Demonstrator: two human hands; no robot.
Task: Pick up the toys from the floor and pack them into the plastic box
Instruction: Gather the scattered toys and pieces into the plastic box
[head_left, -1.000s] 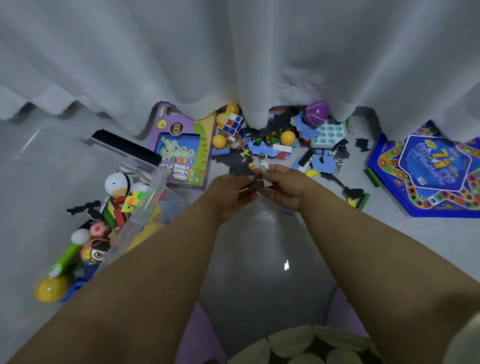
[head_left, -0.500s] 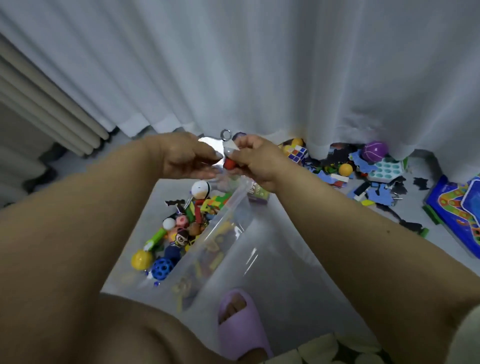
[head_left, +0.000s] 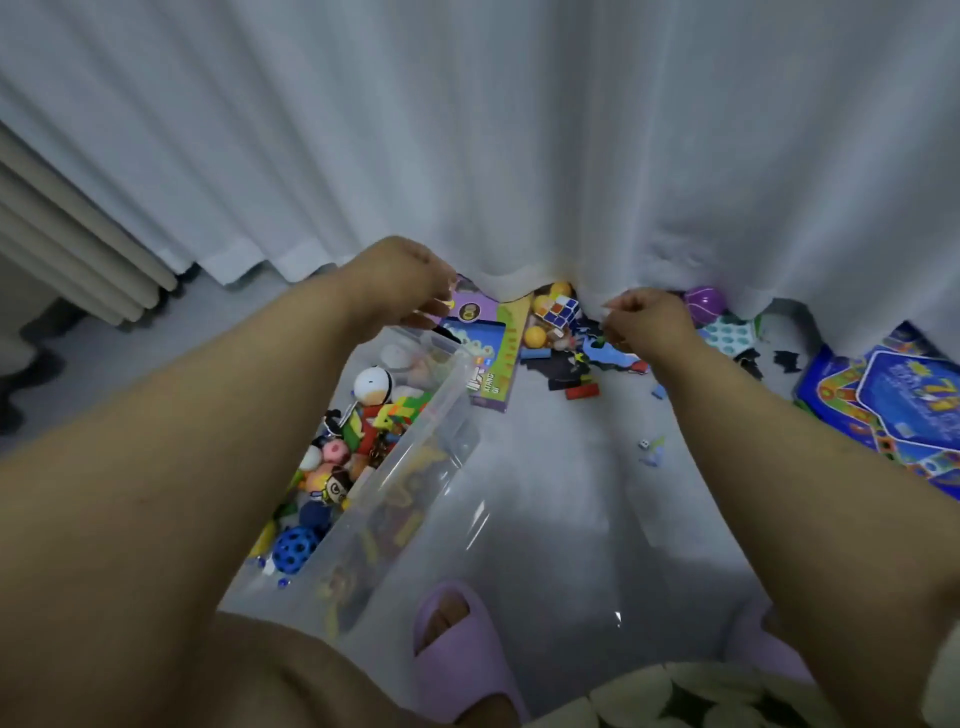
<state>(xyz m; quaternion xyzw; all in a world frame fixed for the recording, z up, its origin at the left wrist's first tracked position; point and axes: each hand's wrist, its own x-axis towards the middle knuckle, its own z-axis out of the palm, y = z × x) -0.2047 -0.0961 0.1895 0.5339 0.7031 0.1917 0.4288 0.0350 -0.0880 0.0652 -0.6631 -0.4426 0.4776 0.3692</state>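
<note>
A white curtain (head_left: 519, 130) is hanging across the whole upper half of the frame, its hem brushing a pale grey glossy floor (head_left: 545, 519) that is filling the lower half. At the far left edge, beige radiator-like ribs (head_left: 67, 244) are showing beside the curtain.

The clear plastic box (head_left: 415, 467) is sitting on the floor in the centre-left of the frame, its long axis running from lower left to upper right, its far end pointing toward the curtain hem. Toys (head_left: 353, 436) are lying inside it: a white round-headed figure, green and red blocks, a blue holed ball. The left forearm is covering the box's left side.

A blue game board (head_left: 883, 405) is lying at the right edge, cut off by the frame. A purple and green game box (head_left: 493, 358) is lying flat just beyond the plastic box's far end. Loose toys (head_left: 571, 343) are scattered along the curtain hem at centre: a puzzle cube, yellow balls, dark and blue foam pieces, a purple ball.

The left hand (head_left: 400, 283) is hovering above the box's far end, fingers loosely curled downward; whether they are holding anything I cannot tell. The right hand (head_left: 649, 322) is over the scattered pile, fingers curled inward and pinching something small that is too blurred to identify.

A lilac slipper (head_left: 462, 649) is showing at the bottom centre.
</note>
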